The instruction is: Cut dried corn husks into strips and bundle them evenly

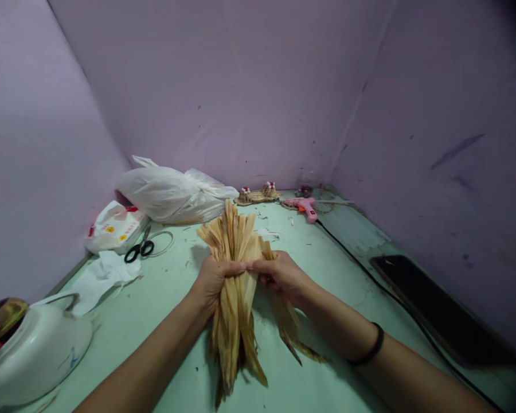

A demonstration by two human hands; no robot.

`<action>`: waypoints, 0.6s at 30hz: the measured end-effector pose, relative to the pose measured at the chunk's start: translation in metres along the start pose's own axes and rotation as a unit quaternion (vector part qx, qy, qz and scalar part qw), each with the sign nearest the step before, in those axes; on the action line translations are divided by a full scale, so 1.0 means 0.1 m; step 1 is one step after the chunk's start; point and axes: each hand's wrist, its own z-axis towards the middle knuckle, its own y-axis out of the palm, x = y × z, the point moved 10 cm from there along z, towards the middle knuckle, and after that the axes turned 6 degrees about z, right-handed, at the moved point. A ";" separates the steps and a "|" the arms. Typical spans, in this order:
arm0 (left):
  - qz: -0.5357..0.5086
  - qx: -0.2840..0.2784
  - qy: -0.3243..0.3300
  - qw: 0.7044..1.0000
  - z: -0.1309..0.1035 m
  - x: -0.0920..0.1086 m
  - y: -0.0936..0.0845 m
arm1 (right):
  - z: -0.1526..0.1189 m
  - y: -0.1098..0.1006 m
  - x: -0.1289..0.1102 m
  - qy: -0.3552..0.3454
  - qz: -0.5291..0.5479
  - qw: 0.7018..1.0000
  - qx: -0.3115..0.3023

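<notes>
A bundle of dried corn husks (pixel 234 310) stands out in the middle of the view, its strips fanned at the top and hanging loose below. Around its left side my left hand (pixel 212 280) is closed, thumb across the front. My right hand (pixel 281 275) pinches the bundle's right edge, its thumb tip meeting the left thumb. A separate clump of husk strips (pixel 287 318) hangs down under the right hand. The right hand's curled fingers are partly hidden by husk.
Left: a white bowl (pixel 47 350), tissue pack (pixel 118 229), crumpled tissue (pixel 101 278), black-handled scissors (pixel 140 249). Behind: a white plastic bag (pixel 176 192) and a woven piece with small red-white decorations (pixel 257 197). Right: a pink glue gun (pixel 303 206), its black cord (pixel 370 275), a dark phone-like slab (pixel 434 312).
</notes>
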 end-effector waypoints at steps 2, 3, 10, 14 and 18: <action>0.003 0.010 -0.001 1.000 0.00 -0.01 -0.02 | 0.01 0.03 0.02 -0.008 0.001 1.000 -0.007; 0.001 0.013 -0.003 1.000 0.00 -0.01 -0.02 | 0.01 0.03 0.03 -0.009 0.004 1.000 -0.009; -0.029 0.029 -0.099 0.994 0.02 -0.15 -0.12 | 0.01 0.18 0.01 0.033 0.143 0.983 -0.115; -0.046 0.043 -0.134 0.989 0.04 -0.14 -0.22 | -0.03 -0.05 -0.23 0.071 0.224 0.968 -0.093; -0.050 0.045 -0.132 0.989 0.05 -0.11 -0.26 | -0.20 -0.41 -0.78 -0.001 0.202 0.973 -0.115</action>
